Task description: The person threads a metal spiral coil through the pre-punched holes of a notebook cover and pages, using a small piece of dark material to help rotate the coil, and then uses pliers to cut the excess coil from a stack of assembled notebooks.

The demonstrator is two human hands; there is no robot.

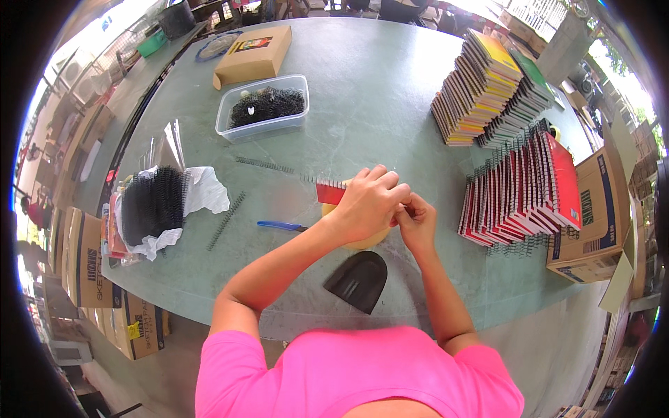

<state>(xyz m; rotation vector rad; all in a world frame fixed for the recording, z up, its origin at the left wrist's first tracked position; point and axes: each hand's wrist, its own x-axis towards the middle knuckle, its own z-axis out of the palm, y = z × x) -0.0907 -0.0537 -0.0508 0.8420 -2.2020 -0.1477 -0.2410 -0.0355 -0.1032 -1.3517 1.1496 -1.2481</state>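
Observation:
My left hand (369, 202) lies closed over a red-covered spiral notebook (329, 193), gripping it near the table's middle. A dark wire coil (311, 180) runs along the notebook's upper edge and sticks out past its left end. My right hand (419, 221) is pinched at the notebook's right end, touching my left fingers; what its fingertips hold is hidden. Under the hands sits a yellow rounded object (369, 242), mostly covered. To the left lies a tool with a blue handle (279, 225). Nearer me rests a dark, round-ended flat piece (357, 282).
Loose coils (226, 221) lie left, beside a bundle of black coils (152, 207) on white paper. Behind are a clear tub (261, 129) of coils and a cardboard box (254, 56). Red notebooks (519, 191) and yellow ones (477, 87) stack up right, near a carton (596, 216).

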